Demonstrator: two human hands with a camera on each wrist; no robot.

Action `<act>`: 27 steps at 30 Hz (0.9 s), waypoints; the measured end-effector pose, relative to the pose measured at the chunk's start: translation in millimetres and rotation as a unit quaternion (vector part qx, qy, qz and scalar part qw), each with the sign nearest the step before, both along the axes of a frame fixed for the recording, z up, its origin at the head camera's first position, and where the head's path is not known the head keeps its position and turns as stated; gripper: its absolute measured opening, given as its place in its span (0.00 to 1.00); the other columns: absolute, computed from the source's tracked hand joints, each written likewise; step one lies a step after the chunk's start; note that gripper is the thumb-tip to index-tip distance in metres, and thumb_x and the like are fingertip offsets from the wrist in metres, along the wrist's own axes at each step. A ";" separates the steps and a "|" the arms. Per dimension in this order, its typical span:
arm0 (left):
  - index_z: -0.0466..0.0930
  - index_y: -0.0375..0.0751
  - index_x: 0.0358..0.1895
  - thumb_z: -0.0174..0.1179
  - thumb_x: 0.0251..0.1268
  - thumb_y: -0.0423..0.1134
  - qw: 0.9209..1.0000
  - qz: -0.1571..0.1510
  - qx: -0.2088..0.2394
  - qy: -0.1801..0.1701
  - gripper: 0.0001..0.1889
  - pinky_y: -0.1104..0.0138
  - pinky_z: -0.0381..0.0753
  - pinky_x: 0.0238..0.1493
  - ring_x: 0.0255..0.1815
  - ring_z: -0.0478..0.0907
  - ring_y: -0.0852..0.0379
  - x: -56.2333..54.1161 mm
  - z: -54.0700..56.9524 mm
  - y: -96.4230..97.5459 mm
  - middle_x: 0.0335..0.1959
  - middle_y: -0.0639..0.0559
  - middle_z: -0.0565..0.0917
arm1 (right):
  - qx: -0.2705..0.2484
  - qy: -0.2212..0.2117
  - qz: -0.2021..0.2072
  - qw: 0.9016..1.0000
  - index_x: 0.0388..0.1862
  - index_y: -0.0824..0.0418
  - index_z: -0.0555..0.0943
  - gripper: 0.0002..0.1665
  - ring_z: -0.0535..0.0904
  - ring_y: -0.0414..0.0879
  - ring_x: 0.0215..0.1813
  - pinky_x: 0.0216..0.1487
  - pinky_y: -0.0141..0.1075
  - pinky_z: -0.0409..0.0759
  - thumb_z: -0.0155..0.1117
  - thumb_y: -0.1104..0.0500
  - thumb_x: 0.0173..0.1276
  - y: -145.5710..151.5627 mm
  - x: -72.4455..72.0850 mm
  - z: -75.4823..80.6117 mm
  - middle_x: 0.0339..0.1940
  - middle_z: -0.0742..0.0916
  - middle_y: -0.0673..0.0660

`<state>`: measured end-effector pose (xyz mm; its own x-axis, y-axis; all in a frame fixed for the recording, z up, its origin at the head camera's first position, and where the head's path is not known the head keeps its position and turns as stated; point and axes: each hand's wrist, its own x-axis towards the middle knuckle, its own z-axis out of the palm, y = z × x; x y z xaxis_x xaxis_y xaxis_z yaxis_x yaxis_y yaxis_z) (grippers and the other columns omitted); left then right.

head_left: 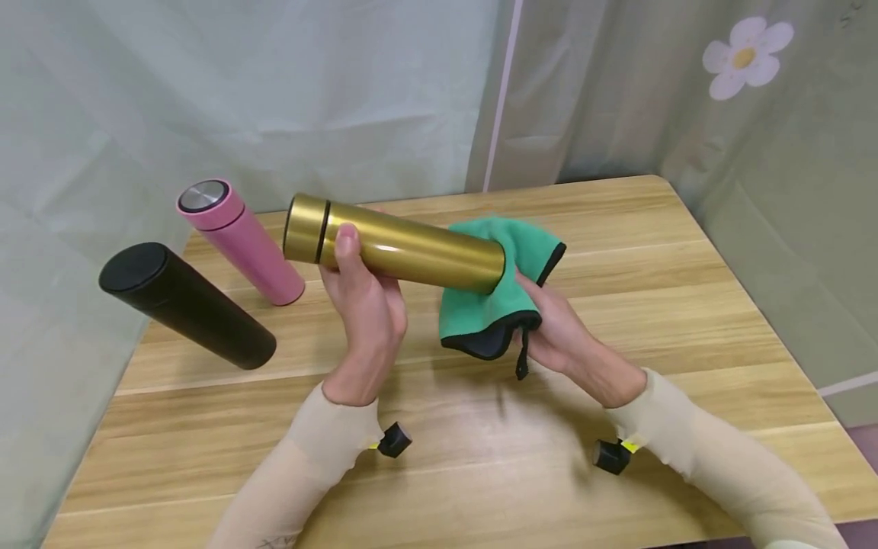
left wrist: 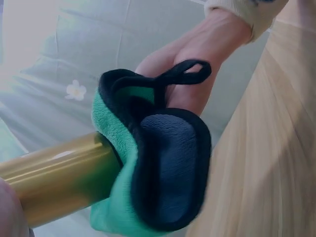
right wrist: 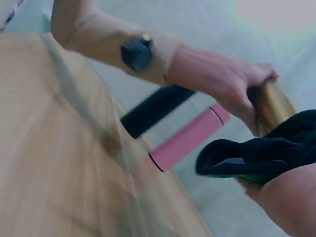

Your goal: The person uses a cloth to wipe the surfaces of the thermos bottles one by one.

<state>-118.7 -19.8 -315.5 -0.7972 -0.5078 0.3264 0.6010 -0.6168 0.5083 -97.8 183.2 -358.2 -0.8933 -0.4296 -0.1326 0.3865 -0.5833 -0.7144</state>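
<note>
A gold thermos bottle (head_left: 411, 245) is held nearly level above the table, its lid end to the left. My left hand (head_left: 363, 305) grips it near the lid, thumb lying over the near side. Against the bottle's base, my right hand (head_left: 552, 324) holds a green cloth (head_left: 490, 313) with black edging. In the left wrist view the dark blue underside of the cloth (left wrist: 173, 163) and a black hanging loop (left wrist: 185, 74) show. The cloth hides most of the right fingers.
On the wooden table (head_left: 652, 305) to the left stand a pink thermos bottle (head_left: 250, 252) with a steel-topped lid and a black thermos bottle (head_left: 199, 313). A pale curtain (head_left: 309, 91) hangs behind the table.
</note>
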 end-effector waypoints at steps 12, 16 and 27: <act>0.66 0.36 0.59 0.67 0.61 0.36 0.999 0.039 0.014 0.008 0.26 0.53 0.81 0.56 0.48 0.78 0.45 -13.6 -1.6 9.2 0.47 0.40 0.76 | -0.043 0.011 -0.035 0.998 0.74 0.58 0.59 0.21 0.68 0.45 0.74 0.74 0.38 0.67 0.43 0.59 0.87 -27.1 28.7 -11.3 0.73 0.69 0.54; 0.65 0.36 0.60 0.64 0.61 0.34 0.998 0.060 -0.021 0.016 0.26 0.55 0.80 0.55 0.48 0.77 0.45 -11.8 -6.3 12.8 0.47 0.40 0.76 | -0.019 -0.003 -0.061 0.998 0.77 0.57 0.57 0.24 0.66 0.46 0.76 0.75 0.38 0.66 0.42 0.60 0.87 -28.4 39.0 -10.5 0.76 0.68 0.55; 0.67 0.36 0.60 0.66 0.57 0.31 0.990 0.099 -0.104 0.002 0.27 0.61 0.77 0.51 0.46 0.74 0.51 -4.5 -11.2 15.1 0.46 0.43 0.76 | 0.062 0.043 -0.077 0.994 0.74 0.55 0.60 0.22 0.72 0.47 0.70 0.70 0.41 0.73 0.43 0.53 0.88 -14.2 46.5 3.3 0.68 0.74 0.54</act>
